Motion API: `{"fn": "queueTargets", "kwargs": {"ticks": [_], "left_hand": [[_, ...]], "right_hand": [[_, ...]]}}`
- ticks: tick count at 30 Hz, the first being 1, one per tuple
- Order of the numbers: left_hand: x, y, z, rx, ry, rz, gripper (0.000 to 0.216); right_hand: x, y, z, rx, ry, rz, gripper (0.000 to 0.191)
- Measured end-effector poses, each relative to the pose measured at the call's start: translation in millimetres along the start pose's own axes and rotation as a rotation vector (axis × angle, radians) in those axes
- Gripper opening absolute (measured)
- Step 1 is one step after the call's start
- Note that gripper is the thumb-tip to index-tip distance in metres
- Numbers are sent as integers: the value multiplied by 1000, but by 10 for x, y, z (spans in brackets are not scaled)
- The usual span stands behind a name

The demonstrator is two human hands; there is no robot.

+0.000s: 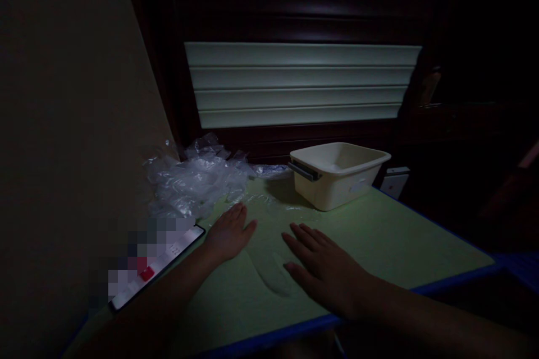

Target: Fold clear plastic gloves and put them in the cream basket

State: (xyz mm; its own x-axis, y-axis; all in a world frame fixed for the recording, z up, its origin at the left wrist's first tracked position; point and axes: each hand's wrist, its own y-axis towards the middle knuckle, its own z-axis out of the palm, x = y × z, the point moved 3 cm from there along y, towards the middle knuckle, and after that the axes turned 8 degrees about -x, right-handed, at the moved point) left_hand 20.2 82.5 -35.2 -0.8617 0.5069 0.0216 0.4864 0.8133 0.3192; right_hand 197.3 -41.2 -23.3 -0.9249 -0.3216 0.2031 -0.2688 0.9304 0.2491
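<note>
My left hand (229,233) lies over the table near a heap of crumpled clear plastic bags (197,176), its fingers stretched and its thumb apart. Farther right, my right hand (322,266) is open with the fingers spread, palm down. Between the two hands, a clear plastic bag or film (269,275) seems to lie flat on the green tabletop; its outline is faint in the dim light. Neither hand grips anything that I can see. Whether the palms press on the film cannot be made out.
A cream plastic bin (337,179) with a dark handle stands at the back of the table (404,235), which has a blue edge. A flat white item (162,263) with a red spot, partly blurred, lies at the left. Behind is a slatted shutter (303,87).
</note>
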Motion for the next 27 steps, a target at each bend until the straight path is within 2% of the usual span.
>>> {"fn": "queueTargets", "kwargs": {"ticks": [6, 9, 12, 14, 16, 18, 22, 27], "left_hand": [[-7, 0, 5, -14, 3, 8, 57], [-19, -7, -8, -30, -9, 15, 57], [-26, -14, -23, -41, -16, 13, 56], [-27, -17, -39, -45, -17, 15, 55], [-31, -22, -59, -41, -15, 23, 54], [-38, -30, -81, -30, -7, 32, 54], [-58, -48, -106, -9, 4, 39, 54], [-71, -55, -105, 3, -15, 33, 54]], "right_hand": [[-415, -259, -112, 94, -6, 43, 63], [-511, -205, -230, 22, 53, 66, 60], [-450, 64, -359, -130, 182, 97, 52], [-346, 336, -371, -138, 187, 78, 44], [-267, 631, -310, -112, 136, 98, 32], [-245, 898, -208, -128, 112, 138, 28], [-369, 1253, 54, -115, 125, 213, 28], [-607, 1401, 190, -99, 231, 232, 26]]}}
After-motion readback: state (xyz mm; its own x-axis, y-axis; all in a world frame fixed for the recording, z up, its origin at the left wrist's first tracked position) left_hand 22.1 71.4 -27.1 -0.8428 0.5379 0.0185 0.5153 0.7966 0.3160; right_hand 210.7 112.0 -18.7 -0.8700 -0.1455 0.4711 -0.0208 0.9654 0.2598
